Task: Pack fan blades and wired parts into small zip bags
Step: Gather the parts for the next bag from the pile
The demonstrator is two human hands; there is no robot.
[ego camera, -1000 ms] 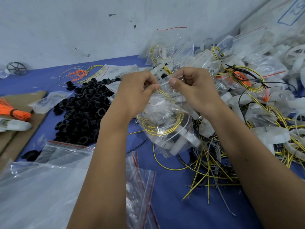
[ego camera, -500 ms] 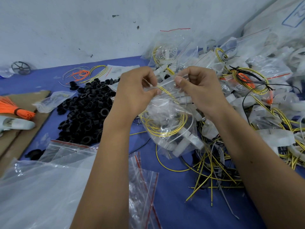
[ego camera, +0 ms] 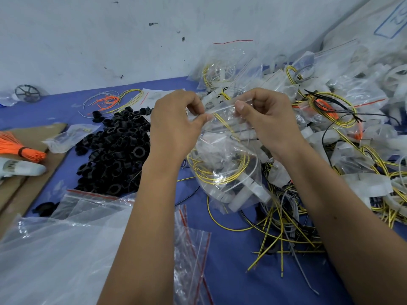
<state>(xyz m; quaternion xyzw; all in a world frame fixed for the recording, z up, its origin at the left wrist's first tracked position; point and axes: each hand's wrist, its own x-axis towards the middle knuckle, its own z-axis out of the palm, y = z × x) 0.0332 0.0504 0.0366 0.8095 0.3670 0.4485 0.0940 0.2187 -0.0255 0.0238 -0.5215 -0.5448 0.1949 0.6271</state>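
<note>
I hold a small clear zip bag (ego camera: 224, 159) up above the blue table. Inside it are coiled yellow wires (ego camera: 220, 177) and white fan blade parts (ego camera: 248, 192). My left hand (ego camera: 176, 124) pinches the left end of the bag's top strip. My right hand (ego camera: 266, 119) pinches the right end of the same strip. Empty zip bags with red seal lines (ego camera: 191, 243) lie below my left forearm. Loose yellow and black wires (ego camera: 286, 227) sprawl under my right forearm.
A heap of black plastic rings (ego camera: 114, 150) lies left of centre. Filled bags and white blades pile up at the right (ego camera: 330, 100). An orange wire bundle (ego camera: 22, 148) rests on cardboard (ego camera: 33, 172) at the left. A large clear plastic sheet (ego camera: 55, 260) covers the near left.
My two hands have moved slightly apart along the top strip of the bag. The bag still hangs between them with the same contents.
</note>
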